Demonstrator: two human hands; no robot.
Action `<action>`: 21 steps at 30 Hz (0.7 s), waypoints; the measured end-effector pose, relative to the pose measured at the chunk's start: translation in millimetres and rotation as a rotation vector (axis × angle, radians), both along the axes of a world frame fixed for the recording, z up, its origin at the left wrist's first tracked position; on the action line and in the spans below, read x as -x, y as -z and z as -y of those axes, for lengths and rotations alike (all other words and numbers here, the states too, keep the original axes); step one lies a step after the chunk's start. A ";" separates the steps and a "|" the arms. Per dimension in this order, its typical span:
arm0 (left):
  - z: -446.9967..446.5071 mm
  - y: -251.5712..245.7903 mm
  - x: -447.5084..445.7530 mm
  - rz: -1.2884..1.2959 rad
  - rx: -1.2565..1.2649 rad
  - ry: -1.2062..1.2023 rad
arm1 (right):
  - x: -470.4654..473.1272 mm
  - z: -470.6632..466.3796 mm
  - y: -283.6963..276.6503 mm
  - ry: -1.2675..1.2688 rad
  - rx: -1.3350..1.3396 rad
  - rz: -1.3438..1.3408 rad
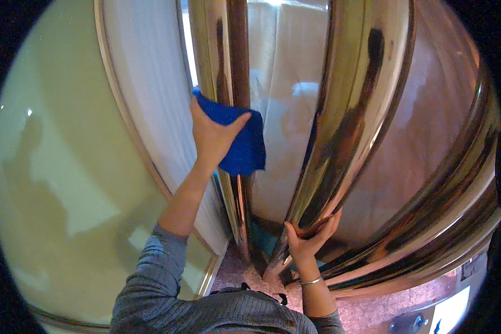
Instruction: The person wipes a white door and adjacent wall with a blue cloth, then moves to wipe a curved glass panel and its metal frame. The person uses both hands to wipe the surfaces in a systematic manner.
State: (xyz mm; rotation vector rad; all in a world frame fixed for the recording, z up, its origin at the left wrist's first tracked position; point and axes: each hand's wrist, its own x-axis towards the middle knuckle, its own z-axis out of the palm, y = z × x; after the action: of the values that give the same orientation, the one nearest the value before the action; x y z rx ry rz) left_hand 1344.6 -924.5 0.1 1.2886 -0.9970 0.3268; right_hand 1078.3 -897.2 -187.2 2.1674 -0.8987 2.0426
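Note:
My left hand point(217, 135) holds a blue cloth point(246, 146) with thumb and fingers spread wide. The cloth lies over a glossy gold-toned upright point(211, 54) beside a white panel and hides part of it. Lower and to the right, my right hand point(311, 242) clasps a second, wider gold-toned upright point(346, 108), thumb on one side and fingers on the other. Between the two uprights is a shiny reflective panel point(284, 137). A bracelet point(310, 282) circles my right wrist.
On the left, a pale green wall point(67, 125) meets a white panel point(146, 83) with wooden trim. Another reflective panel point(426, 125) and curved-looking shiny frame edges point(455, 200) stand at right. Pinkish carpet point(371, 309) covers the floor. A bright object point(451, 309) is at the lower right.

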 end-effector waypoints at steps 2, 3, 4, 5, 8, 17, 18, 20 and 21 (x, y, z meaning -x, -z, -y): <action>-0.4 -30.5 -4.4 -0.018 0.003 -0.037 | -2.0 -2.0 -2.3 0.014 -0.009 -0.003; -0.4 -44.9 -7.0 0.012 0.029 -0.070 | -2.9 -3.2 -3.7 0.024 -0.016 -0.010; -2.4 -58.3 -11.4 -0.015 0.019 -0.052 | -5.1 -4.8 -5.8 0.009 -0.013 -0.011; -3.7 -67.0 -13.1 -0.009 0.051 -0.029 | -7.2 -5.8 -7.8 -0.004 -0.011 -0.010; -5.8 -74.0 -9.4 -0.016 0.037 -0.071 | -8.1 -8.7 -15.5 0.008 -0.026 0.013; -4.7 89.0 11.8 0.021 0.047 -0.263 | -6.3 -10.9 -19.6 0.048 0.009 0.005; -5.4 117.1 12.6 -0.003 0.039 -0.212 | -6.1 -11.0 -19.5 0.052 0.010 -0.002; -9.6 167.5 15.0 -0.031 -0.018 -0.156 | -6.9 -12.0 -19.9 0.045 -0.013 -0.003; -13.0 188.1 15.6 -0.063 -0.063 -0.145 | -7.6 -12.7 -20.7 0.044 -0.013 -0.004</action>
State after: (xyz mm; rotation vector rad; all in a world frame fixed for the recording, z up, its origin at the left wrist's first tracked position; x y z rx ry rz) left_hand 1329.0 -911.5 -188.0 1.4239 -0.8687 0.3656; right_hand 1085.9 -884.5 -166.6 2.1376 -0.9533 2.0177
